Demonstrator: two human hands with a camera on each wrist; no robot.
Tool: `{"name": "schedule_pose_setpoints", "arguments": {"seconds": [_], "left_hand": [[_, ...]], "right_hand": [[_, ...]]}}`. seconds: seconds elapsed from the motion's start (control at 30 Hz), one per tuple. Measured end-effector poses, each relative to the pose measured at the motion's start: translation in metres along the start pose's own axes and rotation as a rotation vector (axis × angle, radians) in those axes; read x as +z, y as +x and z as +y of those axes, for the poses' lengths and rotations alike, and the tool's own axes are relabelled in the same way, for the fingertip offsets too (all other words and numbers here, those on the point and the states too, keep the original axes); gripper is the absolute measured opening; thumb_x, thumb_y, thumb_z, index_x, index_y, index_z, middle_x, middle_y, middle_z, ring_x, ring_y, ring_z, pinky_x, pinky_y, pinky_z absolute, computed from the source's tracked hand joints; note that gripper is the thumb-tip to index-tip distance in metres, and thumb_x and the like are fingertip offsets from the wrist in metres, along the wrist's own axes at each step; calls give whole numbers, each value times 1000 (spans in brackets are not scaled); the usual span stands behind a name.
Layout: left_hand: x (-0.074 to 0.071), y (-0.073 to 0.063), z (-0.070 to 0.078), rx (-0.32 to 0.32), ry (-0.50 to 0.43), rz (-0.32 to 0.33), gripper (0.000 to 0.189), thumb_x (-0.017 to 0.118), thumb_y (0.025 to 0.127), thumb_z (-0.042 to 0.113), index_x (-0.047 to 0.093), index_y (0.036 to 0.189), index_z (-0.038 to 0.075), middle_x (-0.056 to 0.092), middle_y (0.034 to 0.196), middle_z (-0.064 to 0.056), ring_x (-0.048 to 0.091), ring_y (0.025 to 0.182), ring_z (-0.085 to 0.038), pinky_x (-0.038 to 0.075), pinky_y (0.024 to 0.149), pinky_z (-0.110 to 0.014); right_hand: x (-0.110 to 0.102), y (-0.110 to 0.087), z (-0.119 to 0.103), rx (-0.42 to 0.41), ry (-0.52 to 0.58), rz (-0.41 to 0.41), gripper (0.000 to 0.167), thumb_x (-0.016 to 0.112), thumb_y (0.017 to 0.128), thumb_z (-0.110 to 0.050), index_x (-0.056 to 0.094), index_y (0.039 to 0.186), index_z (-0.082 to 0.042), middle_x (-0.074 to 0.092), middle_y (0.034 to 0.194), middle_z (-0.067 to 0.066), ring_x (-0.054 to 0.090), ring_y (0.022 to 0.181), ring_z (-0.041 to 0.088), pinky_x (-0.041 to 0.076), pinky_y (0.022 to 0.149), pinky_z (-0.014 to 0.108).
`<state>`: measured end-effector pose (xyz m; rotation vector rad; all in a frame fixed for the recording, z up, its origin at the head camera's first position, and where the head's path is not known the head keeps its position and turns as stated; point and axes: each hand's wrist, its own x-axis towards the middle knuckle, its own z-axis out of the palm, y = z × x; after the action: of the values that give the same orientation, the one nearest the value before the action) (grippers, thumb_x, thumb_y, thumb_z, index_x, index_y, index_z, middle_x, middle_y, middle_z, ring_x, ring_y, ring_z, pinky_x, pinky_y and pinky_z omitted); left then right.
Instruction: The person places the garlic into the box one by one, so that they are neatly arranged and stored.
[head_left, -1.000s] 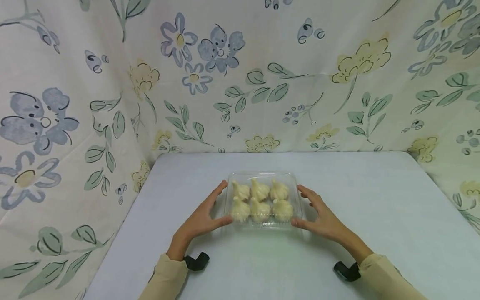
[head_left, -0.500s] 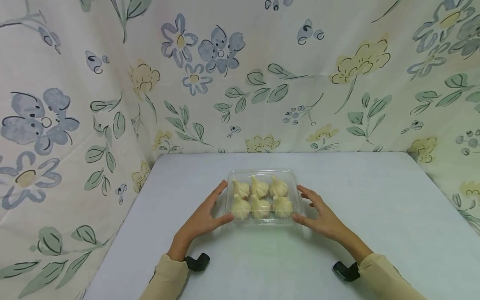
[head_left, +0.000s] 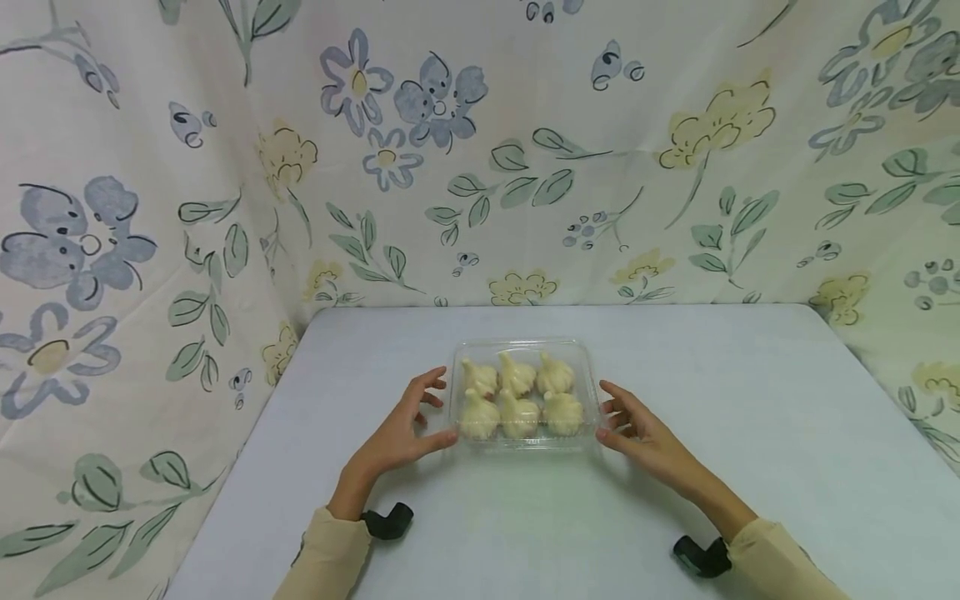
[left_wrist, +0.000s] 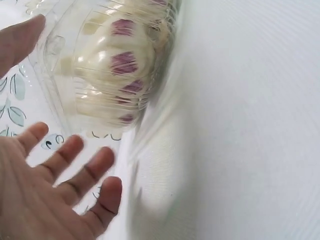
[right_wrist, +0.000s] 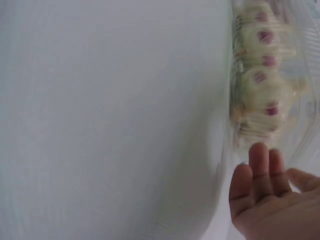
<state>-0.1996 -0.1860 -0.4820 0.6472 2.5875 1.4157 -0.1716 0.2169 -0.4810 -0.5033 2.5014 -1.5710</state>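
A clear plastic clamshell box (head_left: 525, 445) lies on the table in the head view, its lid down. Through the plastic show several whole garlic bulbs (head_left: 520, 415) in two rows, with purple patches visible in the left wrist view. My left hand (head_left: 399, 435) is beside the box's left end, fingers spread and a gap between them and the plastic. Its thumb (left_wrist: 25, 40) is near the box's corner; whether it touches I cannot tell. On the right end, my right hand (head_left: 654, 437) has loosely bent fingers (right_wrist: 259, 165) near the box wall, holding nothing.
A white cloth-covered table (head_left: 517, 533) spreads around the box. Behind it and at both sides hangs a floral curtain (head_left: 480, 150). Dark wrist camera mounts (head_left: 390, 522) sit by each beige sleeve (head_left: 330, 550).
The box first shifted slightly away, toward the table's back. Both hands have since drawn outward from its ends, the left to the left and the right to the right.
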Motion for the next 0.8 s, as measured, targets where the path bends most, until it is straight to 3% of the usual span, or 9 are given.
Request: {"name": "schedule_pose_setpoints", "arguments": {"seconds": [0.17, 0.3, 0.43, 0.6, 0.8], "left_hand": [[-3, 1, -4, -108, -159, -129, 79, 69, 97, 28, 19, 157, 14, 63, 112, -14, 65, 83, -26, 51, 75, -31], [-3, 2, -6, -118, -272, -228, 39, 62, 101, 22, 49, 131, 1, 64, 95, -23, 63, 65, -25, 52, 69, -31], [-3, 2, -8, -122, -348, -271, 19, 61, 102, 21, 59, 102, 2, 64, 82, -18, 59, 57, -17, 52, 58, -28], [-2, 3, -9, -173, -473, -300, 13, 60, 103, 21, 57, 100, 9, 67, 78, -4, 58, 55, -12, 48, 55, -25], [0, 3, -10, -179, -591, -322, 12, 59, 103, 19, 55, 101, 8, 70, 75, 3, 57, 52, -10, 46, 52, -23]], "right_hand": [[-1, 0, -1, 77, 159, -95, 64, 59, 104, -19, 29, 156, 2, 63, 103, 13, 64, 87, 12, 53, 79, 26], [-1, -1, -1, 122, 214, -136, 63, 56, 106, -24, 28, 156, 3, 69, 95, 8, 64, 81, 11, 52, 80, 24], [2, -1, -2, 133, 265, -132, 63, 56, 106, -23, 27, 155, 4, 68, 88, 4, 62, 74, 10, 54, 74, 27], [9, -2, -5, 188, 308, -82, 57, 57, 105, -21, 31, 147, 7, 66, 82, -3, 60, 71, 9, 55, 69, 28], [14, -4, -13, 248, 323, 5, 47, 55, 105, -16, 36, 141, 7, 65, 81, 3, 58, 69, 12, 54, 68, 30]]}}
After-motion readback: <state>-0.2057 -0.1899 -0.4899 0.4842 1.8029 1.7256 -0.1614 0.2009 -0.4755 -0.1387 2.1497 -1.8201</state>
